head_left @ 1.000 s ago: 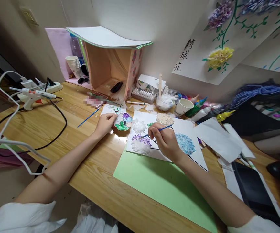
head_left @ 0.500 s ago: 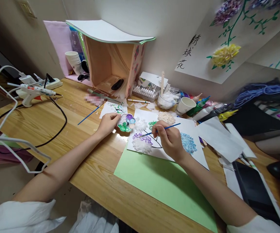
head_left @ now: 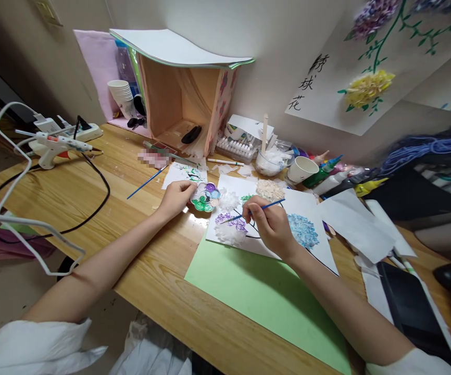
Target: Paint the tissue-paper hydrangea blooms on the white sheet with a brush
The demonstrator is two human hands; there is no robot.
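Pinched in my right hand is a thin blue paintbrush; its tip meets the purple-and-white paper flower on a white sheet. My left hand grips the edge of a small flower-shaped paint palette with purple, green and blue paint in its wells. On the same sheet are a blue flower, a cream flower, a white flower and a green one, partly behind my right hand. Black stem lines run between them.
Green paper lies beneath the sheet. A second paintbrush rests left of a paint-smeared paper. Behind stand a paper cup, a bowl and paint bottles. A glue gun with cables is at left, a black phone at right.
The paintbrush tip has shifted slightly over the purple flower, and its handle has swung a little left. My left hand still holds the palette in place; the whole view has moved slightly.
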